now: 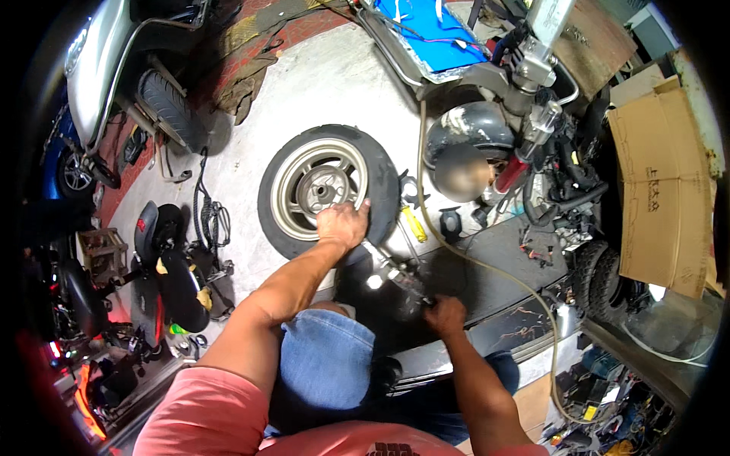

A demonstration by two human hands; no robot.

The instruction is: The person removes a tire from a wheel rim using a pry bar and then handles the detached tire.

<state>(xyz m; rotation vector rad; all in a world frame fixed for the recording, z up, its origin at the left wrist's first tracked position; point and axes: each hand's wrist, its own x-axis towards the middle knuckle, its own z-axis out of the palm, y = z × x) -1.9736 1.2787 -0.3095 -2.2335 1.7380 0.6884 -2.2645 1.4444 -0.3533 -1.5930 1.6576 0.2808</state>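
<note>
A scooter wheel, its black tyre (382,178) on a pale metal rim (285,194), lies flat on the light floor. My left hand (342,226) rests on the near side of the wheel, fingers curled over the rim and thumb stretched toward the tyre. Close by, a long shiny metal tool (399,280) slants from the tyre's near edge toward me; its exact kind is unclear. Around its near end my right hand (446,315) is closed. A yellow-handled tool (414,225) lies on the floor right of the tyre.
A hose (487,264) curves across the floor on the right. Beyond it stand a partly dismantled scooter with a dark fender (475,125) and a cardboard sheet (663,190). A parked scooter's tyre (163,106) is far left; black seats and parts (182,285) lie left.
</note>
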